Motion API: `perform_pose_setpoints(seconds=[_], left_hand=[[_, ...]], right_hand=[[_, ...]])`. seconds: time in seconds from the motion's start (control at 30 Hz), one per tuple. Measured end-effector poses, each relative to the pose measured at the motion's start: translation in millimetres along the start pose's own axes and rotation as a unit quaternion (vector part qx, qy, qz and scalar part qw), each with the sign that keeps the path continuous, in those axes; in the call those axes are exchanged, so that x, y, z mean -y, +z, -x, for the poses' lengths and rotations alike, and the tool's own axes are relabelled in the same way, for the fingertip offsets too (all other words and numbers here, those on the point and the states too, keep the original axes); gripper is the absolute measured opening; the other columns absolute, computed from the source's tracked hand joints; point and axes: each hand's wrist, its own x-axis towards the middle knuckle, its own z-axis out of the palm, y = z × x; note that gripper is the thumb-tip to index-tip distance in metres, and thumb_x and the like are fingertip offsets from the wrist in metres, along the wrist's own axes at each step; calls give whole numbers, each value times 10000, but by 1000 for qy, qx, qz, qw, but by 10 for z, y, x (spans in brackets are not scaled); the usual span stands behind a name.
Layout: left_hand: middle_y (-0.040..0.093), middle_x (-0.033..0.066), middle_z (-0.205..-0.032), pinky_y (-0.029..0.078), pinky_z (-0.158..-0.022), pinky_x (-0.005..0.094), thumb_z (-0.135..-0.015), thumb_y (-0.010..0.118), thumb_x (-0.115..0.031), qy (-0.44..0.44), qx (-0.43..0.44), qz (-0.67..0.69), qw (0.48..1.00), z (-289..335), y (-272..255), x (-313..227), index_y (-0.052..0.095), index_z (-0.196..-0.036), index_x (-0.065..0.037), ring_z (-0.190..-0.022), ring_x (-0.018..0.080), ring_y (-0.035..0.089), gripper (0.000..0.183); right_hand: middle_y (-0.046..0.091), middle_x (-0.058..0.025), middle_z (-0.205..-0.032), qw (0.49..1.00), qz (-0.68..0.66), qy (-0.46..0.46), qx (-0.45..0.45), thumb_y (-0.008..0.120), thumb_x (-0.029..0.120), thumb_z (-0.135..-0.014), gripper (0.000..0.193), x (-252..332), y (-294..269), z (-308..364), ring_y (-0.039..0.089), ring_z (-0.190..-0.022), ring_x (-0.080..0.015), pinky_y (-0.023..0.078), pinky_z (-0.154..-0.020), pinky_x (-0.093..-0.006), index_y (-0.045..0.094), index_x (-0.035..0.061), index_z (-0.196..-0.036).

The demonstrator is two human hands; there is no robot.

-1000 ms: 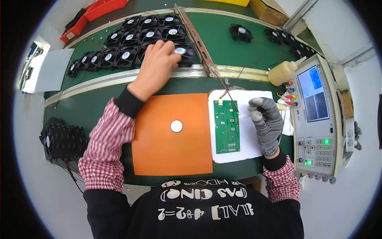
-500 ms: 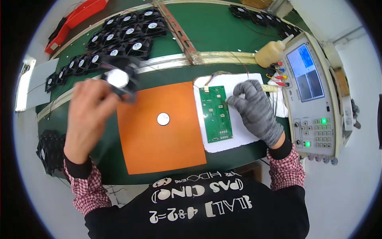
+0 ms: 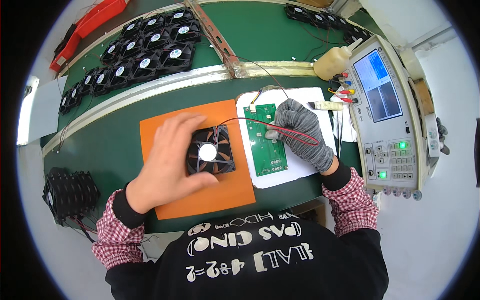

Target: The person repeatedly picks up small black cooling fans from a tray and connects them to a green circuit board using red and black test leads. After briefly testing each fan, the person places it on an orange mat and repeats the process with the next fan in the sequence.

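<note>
A black square cooling fan (image 3: 226,162) with a white round hub lies on an orange mat (image 3: 210,197). Spread fingers of my bare left hand (image 3: 170,162) curve around the fan's left side, and the hand is open. Red and black wires (image 3: 306,141) run from the fan's top edge and loop over my gloved right hand (image 3: 300,131). That hand is closed, fingertips together at the right part of a green circuit board (image 3: 261,155). What they pinch is hidden. The board rests on a white pad (image 3: 305,175), with a small white connector (image 3: 252,108) at its top.
A test instrument (image 3: 395,135) with a lit screen stands at the right, clips plugged into it. A yellowish squeeze bottle (image 3: 331,64) and a brush (image 3: 327,105) are near it. Several fans (image 3: 145,63) stand in rows beyond a rail; more fans (image 3: 70,192) are stacked at left.
My left hand has brought the fan down and right onto the orange mat, over the white disc there, and has let go. The right hand stays at the board; red and black wires now cross it.
</note>
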Motion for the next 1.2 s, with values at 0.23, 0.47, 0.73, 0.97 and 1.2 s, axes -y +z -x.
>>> perform_pose_setpoints(seconds=[0.23,0.47,0.73,0.97,1.2], left_hand=[[549,168,-1200,404,-932,439,-624,854,-415,57,-20,-136,989,46,168,-43,494,-1318,-4,-1097,344,517,884],[668,223,-983,527,-678,382,-872,614,-545,165,-10,382,909,265,-294,-444,561,-1174,19,-791,338,652,642],[590,165,-943,516,-611,358,-876,694,-295,166,-205,-6,965,232,-559,-631,494,-1092,41,-781,254,580,446],[612,179,-1181,507,-898,417,-795,672,-99,257,-332,-137,897,-726,-105,-359,605,-1164,-49,-1039,344,613,378],[529,64,-953,386,-812,391,-704,736,-116,3,-143,-307,941,-1146,116,1175,652,-778,-73,-954,278,494,120]], right_hand=[[559,-89,-794,999,-40,3,33,811,107,-687,213,-35,-1,-44,576,-795,-254,483,-755,-368,618,36,-743],[537,-71,-778,994,-108,22,-3,804,72,-697,236,-37,10,24,576,-783,-247,489,-740,-356,570,38,-708],[561,-84,-810,997,-68,-16,15,802,81,-701,214,-13,31,-18,590,-812,-265,494,-759,-369,600,38,-756],[650,-97,-836,998,1,-40,-39,787,97,-749,155,-22,-31,65,637,-824,-250,511,-755,-353,681,34,-843],[656,-47,-920,976,-197,19,-92,794,166,-796,310,108,-23,50,617,-812,-141,502,-753,-279,674,49,-1057]])
